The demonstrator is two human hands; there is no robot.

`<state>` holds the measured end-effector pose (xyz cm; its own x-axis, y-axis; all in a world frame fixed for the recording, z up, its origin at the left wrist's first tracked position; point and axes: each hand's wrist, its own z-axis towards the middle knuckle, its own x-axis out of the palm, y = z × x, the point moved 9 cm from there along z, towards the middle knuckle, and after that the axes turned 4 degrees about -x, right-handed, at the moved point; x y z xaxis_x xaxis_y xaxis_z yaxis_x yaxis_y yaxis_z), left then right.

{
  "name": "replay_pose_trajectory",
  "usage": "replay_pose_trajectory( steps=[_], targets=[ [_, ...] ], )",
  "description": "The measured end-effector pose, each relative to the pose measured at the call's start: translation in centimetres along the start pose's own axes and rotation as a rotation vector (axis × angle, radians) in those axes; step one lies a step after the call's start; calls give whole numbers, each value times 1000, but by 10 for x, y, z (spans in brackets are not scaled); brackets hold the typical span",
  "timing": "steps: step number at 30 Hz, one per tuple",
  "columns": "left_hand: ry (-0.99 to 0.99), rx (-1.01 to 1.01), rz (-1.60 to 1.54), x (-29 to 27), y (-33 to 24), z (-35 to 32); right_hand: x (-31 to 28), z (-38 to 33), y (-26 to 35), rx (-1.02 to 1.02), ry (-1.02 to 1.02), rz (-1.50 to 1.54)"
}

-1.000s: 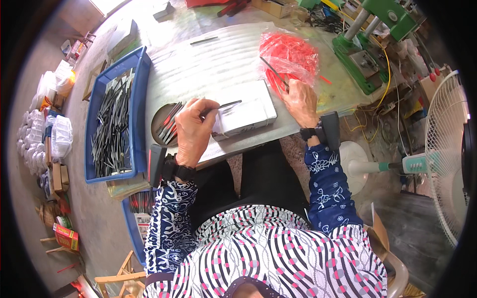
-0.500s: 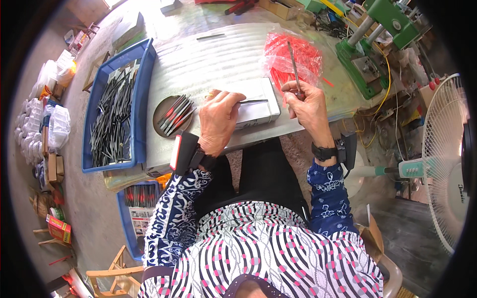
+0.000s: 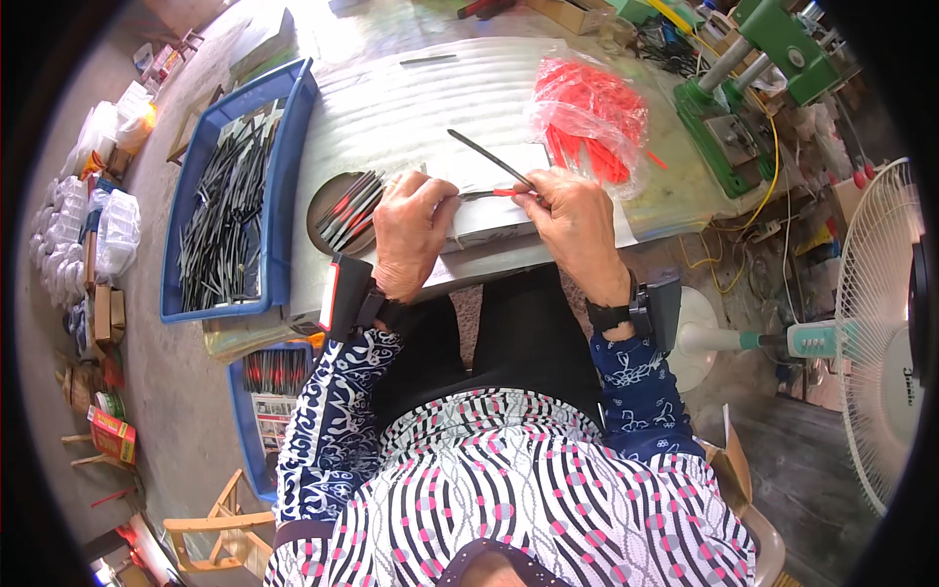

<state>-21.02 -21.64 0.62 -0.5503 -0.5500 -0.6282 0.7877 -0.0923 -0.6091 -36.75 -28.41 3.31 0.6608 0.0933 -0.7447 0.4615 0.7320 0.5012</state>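
My left hand [image 3: 416, 235] pinches the left end of a thin dark rod [image 3: 477, 195] over a white box [image 3: 494, 233]. A short red piece [image 3: 505, 193] sits around or against that rod's right part, at the fingertips of my right hand [image 3: 579, 230]. The right hand is closed on a long, slim dark tool [image 3: 489, 158] that slants up and left; its exact kind is unclear. Left of my left hand, a round brown dish [image 3: 315, 207] holds several dark rods with red parts [image 3: 347, 210]. The fingers partly hide both held things.
A blue crate [image 3: 305, 98] of dark rods stands at the left. Clear plastic with red strips [image 3: 592, 112] lies at the back right, near a green press [image 3: 714, 137]. A single rod [image 3: 427, 60] lies farther back. A fan [image 3: 885, 342] stands at the right.
My right hand has come left and down toward my left hand. The upright tool now leans left. A red piece now shows on the rod, which my left hand has lifted slightly.
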Motion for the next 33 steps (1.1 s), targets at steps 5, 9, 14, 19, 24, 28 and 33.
replay_pose_trajectory(
  steps=[5, 9, 14, 19, 24, 28, 33],
  targets=[
    [-19, 17, 7, -2, -2, -2, 7, 5, 19, -158, -18, -117],
    [-50, 54, -30, -5, -3, -2, 24, 11, 25, -237, 16, -166],
    [-45, 24, -31, -3, 1, -2, 34, 16, 24, -256, 28, -171],
    [-56, 19, -32, -2, 3, -3, 34, 18, 23, -240, 27, -191],
    [-64, -27, -100, -1, 6, -4, 36, 21, 24, -240, 67, -213],
    [-94, -10, -44, -2, 3, -6, 44, 23, 25, -258, 154, -261],
    [-73, -46, -84, 0, 7, -5, 38, 22, 27, -250, 72, -167]
  ],
)
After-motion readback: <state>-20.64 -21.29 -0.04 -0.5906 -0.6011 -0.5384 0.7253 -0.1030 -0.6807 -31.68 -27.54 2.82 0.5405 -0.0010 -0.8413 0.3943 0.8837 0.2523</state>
